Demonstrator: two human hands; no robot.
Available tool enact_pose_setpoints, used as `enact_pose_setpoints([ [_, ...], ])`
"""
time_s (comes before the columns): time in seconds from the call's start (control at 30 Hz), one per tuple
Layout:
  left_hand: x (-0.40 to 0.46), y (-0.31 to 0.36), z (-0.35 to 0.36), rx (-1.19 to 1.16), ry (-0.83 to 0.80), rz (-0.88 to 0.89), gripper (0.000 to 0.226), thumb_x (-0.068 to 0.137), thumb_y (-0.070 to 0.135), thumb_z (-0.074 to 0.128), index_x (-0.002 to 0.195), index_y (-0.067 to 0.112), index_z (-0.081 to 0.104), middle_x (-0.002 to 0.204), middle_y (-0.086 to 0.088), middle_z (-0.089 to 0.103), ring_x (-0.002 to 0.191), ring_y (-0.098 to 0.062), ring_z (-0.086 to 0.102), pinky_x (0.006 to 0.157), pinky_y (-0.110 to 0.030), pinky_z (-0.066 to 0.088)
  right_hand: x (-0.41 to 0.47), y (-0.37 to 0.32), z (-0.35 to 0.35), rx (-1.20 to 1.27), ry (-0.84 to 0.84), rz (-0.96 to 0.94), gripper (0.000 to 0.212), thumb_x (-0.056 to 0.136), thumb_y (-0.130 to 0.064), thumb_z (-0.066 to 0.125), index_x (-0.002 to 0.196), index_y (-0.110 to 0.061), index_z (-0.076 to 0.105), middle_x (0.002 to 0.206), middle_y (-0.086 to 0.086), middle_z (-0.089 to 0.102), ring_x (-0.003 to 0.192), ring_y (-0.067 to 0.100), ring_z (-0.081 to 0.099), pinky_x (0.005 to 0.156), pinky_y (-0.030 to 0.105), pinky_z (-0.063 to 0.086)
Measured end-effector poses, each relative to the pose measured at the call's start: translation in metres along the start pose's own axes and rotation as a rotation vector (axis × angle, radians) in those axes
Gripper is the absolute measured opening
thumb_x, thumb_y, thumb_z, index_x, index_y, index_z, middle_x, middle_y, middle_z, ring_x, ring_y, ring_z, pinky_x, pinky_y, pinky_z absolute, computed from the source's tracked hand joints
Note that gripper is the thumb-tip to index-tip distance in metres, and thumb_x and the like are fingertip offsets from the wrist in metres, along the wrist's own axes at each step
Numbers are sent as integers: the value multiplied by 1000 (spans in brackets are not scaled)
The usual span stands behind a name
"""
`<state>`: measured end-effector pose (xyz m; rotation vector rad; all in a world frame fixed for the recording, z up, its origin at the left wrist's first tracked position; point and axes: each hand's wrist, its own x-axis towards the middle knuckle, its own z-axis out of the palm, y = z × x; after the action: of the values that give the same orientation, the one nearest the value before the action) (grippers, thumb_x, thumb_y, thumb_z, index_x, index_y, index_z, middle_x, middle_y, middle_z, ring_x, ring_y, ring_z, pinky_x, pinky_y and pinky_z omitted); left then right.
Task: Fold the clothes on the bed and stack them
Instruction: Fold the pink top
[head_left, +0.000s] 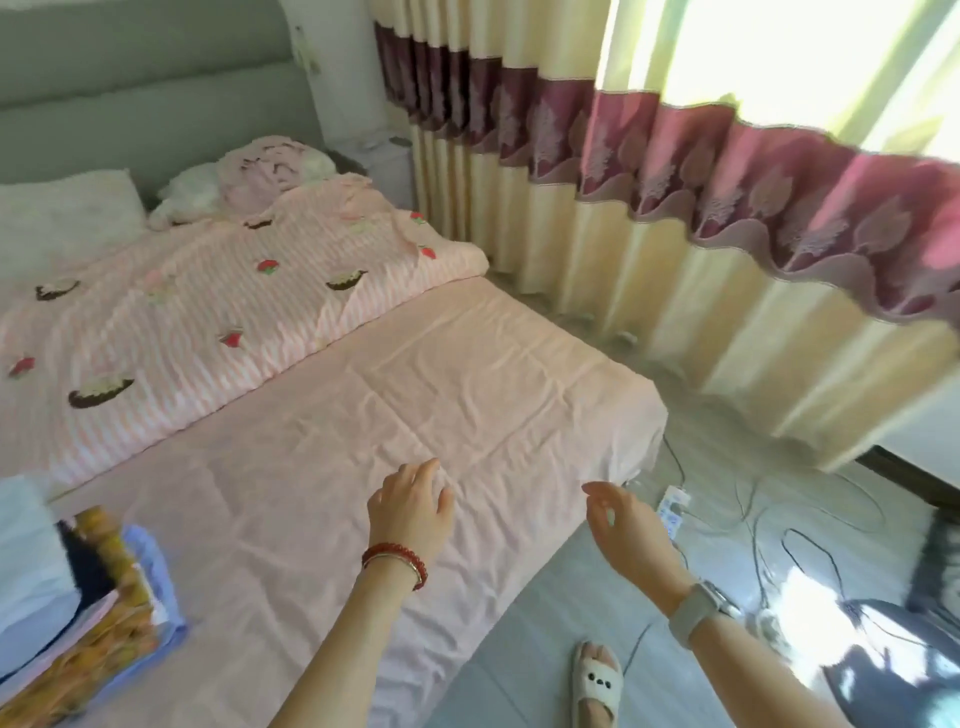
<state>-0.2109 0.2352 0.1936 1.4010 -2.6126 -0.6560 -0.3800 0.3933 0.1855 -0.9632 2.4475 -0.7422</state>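
Note:
A stack of folded clothes (98, 597) lies at the bed's near left corner, with orange patterned, light blue, black and white layers showing. My left hand (410, 501), with a red bead bracelet on the wrist, hovers open over the bare pink sheet (363, 415), holding nothing. My right hand (623, 525), with a grey watch on the wrist, is held open past the bed's right edge, above the floor, fingers loosely curled and empty. Both hands are well right of the stack.
A pink striped quilt (208, 312) covers the far half of the bed, with a white pillow (62, 208) and crumpled pink and white fabric (260, 171) at the headboard. Curtains (675, 234) hang on the right. A power strip (672, 506) and cables lie on the grey floor.

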Motion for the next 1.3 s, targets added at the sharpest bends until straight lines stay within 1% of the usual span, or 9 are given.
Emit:
enact_pose_setpoints([
  [0.13,73,112,43,44,-61,160,41,97,27,39,137,20,41,139,1,43,128,-19,38,104,-32,29,43,86,-63,70,98,160,31,95,-19,44,122,-14,58,117,7,64,111,24,58,91,33,44],
  [0.3,163,274,102,68,-156,256,41,96,26,40,136,17,42,137,-5,45,124,-24,42,100,-34,34,110,191,-157,101,140,315,31,97,-19,41,123,-14,56,122,5,62,113,21,57,91,29,41],
  [0.4,201,356,123,92,-192,332,37,96,28,36,129,16,46,131,-3,47,118,-23,43,93,-29,32,155,234,-204,75,163,368,32,96,-19,42,125,-14,55,124,5,60,114,21,54,91,27,38],
  [0.47,225,391,134,73,-198,375,40,94,32,32,129,19,47,131,0,47,118,-22,42,92,-29,30,188,250,-226,64,150,366,34,96,-17,42,128,-12,53,125,6,60,116,22,53,92,26,36],
  [0.57,276,418,151,69,-195,375,41,95,30,41,135,24,42,138,5,43,125,-18,39,99,-29,28,243,268,-248,40,114,362,36,96,-20,41,130,-13,51,128,6,58,121,23,50,99,29,35],
  [0.67,340,438,167,64,-193,336,41,95,32,43,135,25,42,140,5,42,127,-17,38,101,-30,27,308,283,-267,33,99,337,35,96,-19,42,129,-12,52,128,8,58,121,24,50,101,32,37],
  [0.9,509,506,179,15,-148,320,41,95,33,45,134,24,44,138,2,45,127,-18,39,101,-32,30,484,298,-337,-25,89,311,34,97,-19,43,128,-11,52,126,9,58,119,24,52,97,31,38],
  [1.07,609,541,166,0,-105,278,41,95,32,44,135,23,43,138,2,44,127,-19,38,102,-32,28,595,287,-374,-57,46,234,34,97,-20,41,129,-13,51,125,6,58,119,22,51,94,28,36],
  [1.3,741,552,176,-46,-27,104,41,96,32,44,136,23,42,140,3,42,127,-19,38,103,-33,29,766,278,-382,-92,-102,0,38,96,-19,41,133,-14,48,131,1,55,122,16,49,101,26,36],
])
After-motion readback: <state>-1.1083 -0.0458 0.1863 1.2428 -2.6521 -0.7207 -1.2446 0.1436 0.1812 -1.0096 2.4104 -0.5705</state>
